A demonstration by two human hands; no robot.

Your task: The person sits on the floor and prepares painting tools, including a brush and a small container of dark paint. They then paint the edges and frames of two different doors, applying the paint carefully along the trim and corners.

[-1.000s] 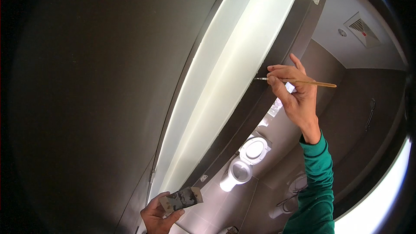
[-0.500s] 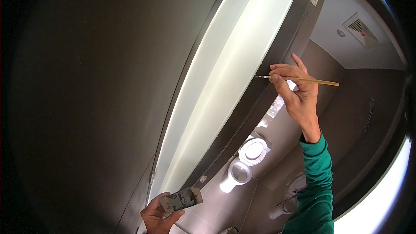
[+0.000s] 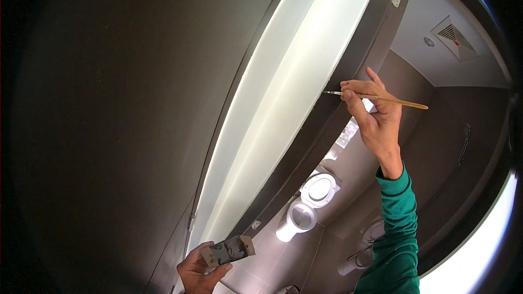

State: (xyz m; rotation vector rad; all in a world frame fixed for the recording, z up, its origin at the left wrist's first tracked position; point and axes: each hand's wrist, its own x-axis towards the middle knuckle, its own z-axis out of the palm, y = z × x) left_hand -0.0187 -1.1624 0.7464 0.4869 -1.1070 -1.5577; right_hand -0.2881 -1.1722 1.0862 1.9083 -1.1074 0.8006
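My right hand (image 3: 373, 117), in a green sleeve, is raised and pinches a thin wooden-handled paintbrush (image 3: 381, 98). The brush tip touches the dark frame edge (image 3: 348, 57) beside a long frosted glass panel (image 3: 294, 98). My left hand (image 3: 199, 272) is low at the bottom edge and grips a small flat piece of cardboard (image 3: 227, 250) smeared with dark paint.
A wide dark door or wall surface (image 3: 120, 120) fills the left. Past the frame, a white toilet (image 3: 308, 204) with its lid up stands on a tiled floor. A ceiling vent (image 3: 451, 35) sits at the upper right.
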